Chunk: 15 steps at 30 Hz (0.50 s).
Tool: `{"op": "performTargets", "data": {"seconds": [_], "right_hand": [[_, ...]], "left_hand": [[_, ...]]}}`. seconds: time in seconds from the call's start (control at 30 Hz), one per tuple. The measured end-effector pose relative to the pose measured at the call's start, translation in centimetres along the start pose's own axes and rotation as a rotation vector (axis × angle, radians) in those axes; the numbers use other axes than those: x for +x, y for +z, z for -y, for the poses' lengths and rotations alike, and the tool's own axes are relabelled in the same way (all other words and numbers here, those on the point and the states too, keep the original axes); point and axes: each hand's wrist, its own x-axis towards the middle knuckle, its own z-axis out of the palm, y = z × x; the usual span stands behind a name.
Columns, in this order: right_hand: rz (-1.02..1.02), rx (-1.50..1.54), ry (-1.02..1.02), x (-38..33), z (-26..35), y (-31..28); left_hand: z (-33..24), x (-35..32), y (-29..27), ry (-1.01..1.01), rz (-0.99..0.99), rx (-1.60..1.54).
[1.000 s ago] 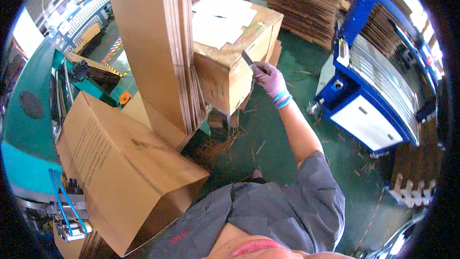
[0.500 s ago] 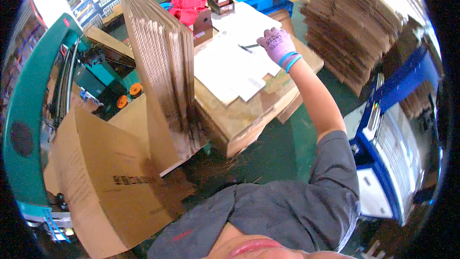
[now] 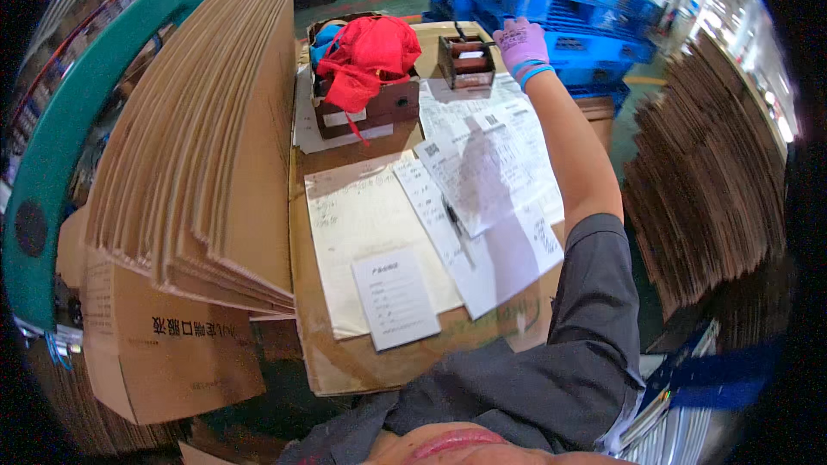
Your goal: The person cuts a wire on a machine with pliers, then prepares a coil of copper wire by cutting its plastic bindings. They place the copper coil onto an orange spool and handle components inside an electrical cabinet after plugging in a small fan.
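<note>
Surface below me is brown board, with loose papers spread across it and, toward the far left, a carton heaped with red cloth. To the right of that carton, near the far edge, sits a small open holder. I'd expect it to be stiff and fairly light, best gripped low by its outer walls, since what it carries may be loose. It is dark and boxy, divided inside, with reddish-brown pieces showing and a dark piece jutting up. My right hand, in a pale purple glove with a blue cuff, is just right of the holder, fingers curled in, closed round a slim dark tool as far as I can see. My left hand is out of view. That tool should be light and rigid; the end inside my fist seems the place to hold it, the glove adding grip. It looks narrow and straight, poking toward the holder; its tip is too small to make out.
</note>
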Motion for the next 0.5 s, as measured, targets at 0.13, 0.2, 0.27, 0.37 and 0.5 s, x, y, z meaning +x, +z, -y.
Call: {"op": "performTargets", "data": {"seconds": [0.13, 0.2, 0.27, 0.37, 0.5], "right_hand": [[0.035, 0.005, -0.090, 5.8, -1.1, 5.8], [0.027, -0.013, -0.143, 7.7, -0.8, 7.4], [-0.012, -0.025, -0.181, 9.6, 1.2, 9.5], [-0.260, 0.589, -0.045, 12.7, 4.1, 13.3], [-0.576, 0.505, -0.361, 13.0, 0.4, 21.0]], "left_hand": [[-4.6, -3.8, 2.7, -0.104, -0.063, -0.083], [-5.9, -5.9, 3.9, -0.149, -0.100, -0.121], [-6.0, -9.2, 5.1, -0.210, -0.148, -0.149], [-4.5, -15.5, 7.7, -0.293, -0.223, -0.183], [-3.5, -26.1, 12.2, -0.375, -0.309, -0.138]]}}
